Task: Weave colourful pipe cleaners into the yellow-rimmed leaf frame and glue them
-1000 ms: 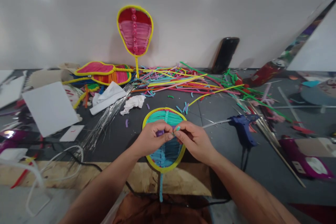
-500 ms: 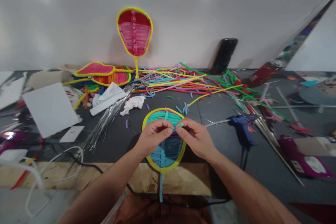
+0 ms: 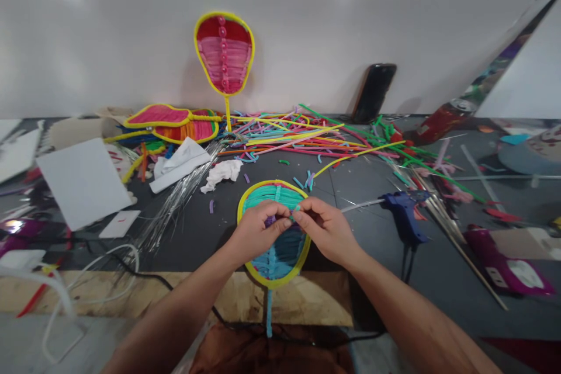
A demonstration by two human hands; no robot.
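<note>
A leaf-shaped fan [image 3: 276, 254] woven of teal and blue pipe cleaners, with a yellow rim, lies flat on the dark table in front of me. Both hands hover over its middle. My left hand [image 3: 256, 231] is closed, pinching a short teal pipe cleaner piece [image 3: 294, 211], and a bit of purple shows under its fingers. My right hand [image 3: 326, 229] pinches the other end of the same piece. The fingertips of both hands meet above the fan's centre rib.
A red and pink fan [image 3: 225, 54] leans on the wall. More finished fans [image 3: 169, 121] lie at the back left. Loose pipe cleaners [image 3: 302, 137] spread across the back. A blue glue gun [image 3: 405, 213] rests to the right, a black phone [image 3: 373, 92] against the wall, white card [image 3: 81, 181] at left.
The hands stay over the fan and keep working the short teal piece between the fingertips. The fingers have shifted only slightly. Nothing else on the table has moved.
</note>
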